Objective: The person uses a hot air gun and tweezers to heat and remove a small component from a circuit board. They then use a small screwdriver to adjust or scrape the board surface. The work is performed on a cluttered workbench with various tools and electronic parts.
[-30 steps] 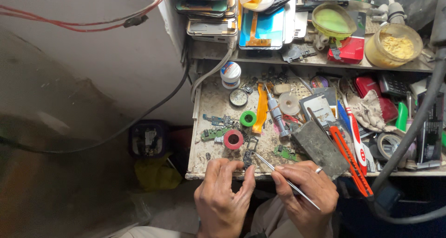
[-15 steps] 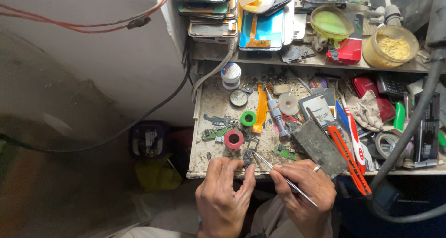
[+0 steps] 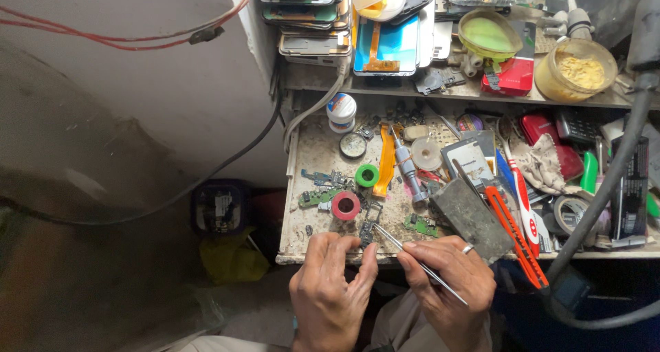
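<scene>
Head view looks straight down on a cluttered workbench (image 3: 302, 187), whose near edge runs just above both hands. The left hand (image 3: 328, 293) curls at that edge, thumb and fingertips pinching a small dark circuit part (image 3: 367, 232) that rests on the bench surface just inside the rim. The right hand (image 3: 447, 283) is closed around a pair of thin metal tweezers (image 3: 412, 259), held like a pen, their tips meeting the circuit part from the right; a ring sits on one finger. Just beyond the part lie a red tape roll (image 3: 346, 205) and a green tape roll (image 3: 366, 175) (both flat on the bench), with small green circuit boards (image 3: 317, 198) to their left. A grey block (image 3: 467, 218) sits close against the right hand, and a red utility knife (image 3: 515, 232) lies diagonally just past it, so room on that side is tight. The bench's left strip is barer, and past its left edge the floor drops away open. A shelf (image 3: 385, 87) with stacked phone screens (image 3: 306, 15) closes off the far side.
</scene>
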